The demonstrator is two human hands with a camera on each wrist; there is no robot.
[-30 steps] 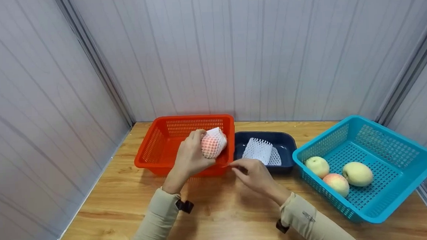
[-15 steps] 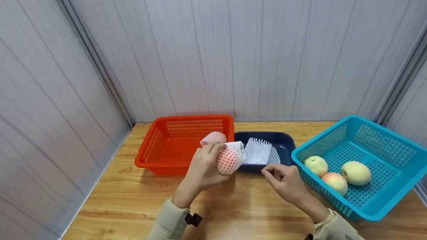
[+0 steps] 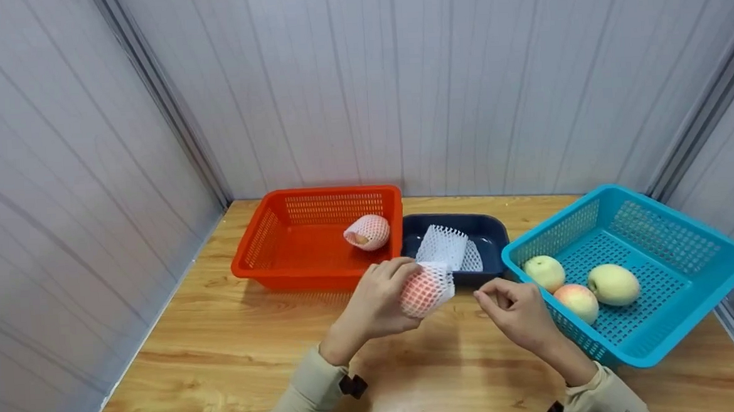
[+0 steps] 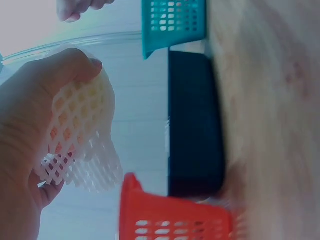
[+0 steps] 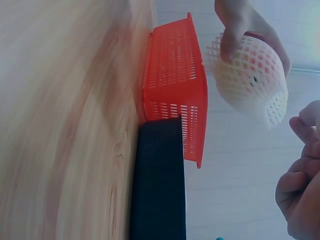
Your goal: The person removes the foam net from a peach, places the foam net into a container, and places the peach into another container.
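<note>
A peach (image 3: 419, 296) in a white foam net sleeve is gripped by my left hand (image 3: 378, 303), above the table in front of the dark blue tray (image 3: 493, 240). Thumb and fingers wrap its side in the left wrist view, and the sleeve's loose end sticks out past the fruit. To its right, my right hand (image 3: 520, 314) is raised near the teal basket (image 3: 664, 357). Its fingers are curled, with thumb and forefinger tips close together, and nothing shows between them. Another netted peach (image 3: 371, 232) lies in the orange basket (image 3: 308, 278).
White foam net sleeves (image 3: 442, 247) lie in the dark blue tray, between the two baskets. Several bare peaches (image 3: 614, 284) sit in the teal basket. The wooden table (image 3: 212, 365) meets grey panel walls (image 3: 361, 93) at the back and sides.
My left hand has carried the netted peach rightward and nearer, out from over the orange basket. My right hand has moved right, from that basket's corner to beside the teal basket.
</note>
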